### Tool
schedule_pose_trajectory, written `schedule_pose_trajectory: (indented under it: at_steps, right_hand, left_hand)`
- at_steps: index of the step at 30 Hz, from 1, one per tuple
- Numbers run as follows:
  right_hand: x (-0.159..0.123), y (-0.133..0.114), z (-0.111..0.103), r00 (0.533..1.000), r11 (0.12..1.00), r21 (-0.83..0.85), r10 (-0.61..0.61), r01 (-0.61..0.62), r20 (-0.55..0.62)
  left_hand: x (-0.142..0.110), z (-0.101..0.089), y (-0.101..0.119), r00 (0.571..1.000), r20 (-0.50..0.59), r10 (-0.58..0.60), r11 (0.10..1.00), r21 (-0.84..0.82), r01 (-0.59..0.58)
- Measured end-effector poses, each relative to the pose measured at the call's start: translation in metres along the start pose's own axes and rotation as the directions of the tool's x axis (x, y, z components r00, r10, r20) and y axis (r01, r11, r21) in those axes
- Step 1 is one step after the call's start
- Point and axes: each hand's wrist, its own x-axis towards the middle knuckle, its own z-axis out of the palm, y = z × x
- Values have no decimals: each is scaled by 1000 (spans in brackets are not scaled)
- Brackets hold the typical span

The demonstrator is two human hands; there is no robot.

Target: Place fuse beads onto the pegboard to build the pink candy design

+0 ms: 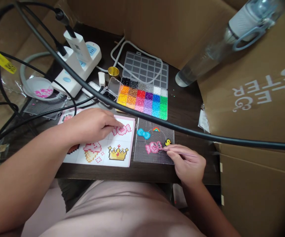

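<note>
My left hand [95, 123] rests over a printed pattern sheet [105, 158], its index finger stretched out onto the pink candy picture and the other fingers curled, holding nothing. Below it the sheet shows an ice cream and a crown. My right hand [191, 164] pinches thin pink tweezers [184, 153], their tip at a pink bead candy [153, 147] on a clear pegboard [142, 158]. Also on the board are a blue bead bow [143, 133], a small rainbow [156, 129] and a yellow duck [168, 142]. Whether a bead sits in the tweezer tips is too small to tell.
Behind the pegboard stands an open bead box [142, 100] sorted by colour. A white dish [42, 89] holds pink beads, near a power strip [68, 82]. A black cable [122, 108] crosses the view. At right are a water bottle [211, 49] and cardboard [253, 118].
</note>
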Motion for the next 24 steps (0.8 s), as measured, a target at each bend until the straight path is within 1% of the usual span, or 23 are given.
schedule_pose_trajectory:
  at_steps: [6,10,18,24]
  right_hand:
    - [1,-1,1,1000,1000,16,-19,19,3]
    - [0,-1,0,1000,1000,3,-4,4,4]
    - [2,-3,1,1000,999,31,-24,24,12]
    - [2,-4,1,1000,1000,13,-16,16,7]
  left_hand:
    - [3,5,-6,1000,-14,13,1000,-1,-13]
    - [4,9,-10,999,-36,10,1000,21,-9]
    - [4,8,-10,1000,-25,14,1000,3,-14]
    - [4,7,-10,1000,-3,1,1000,9,-1]
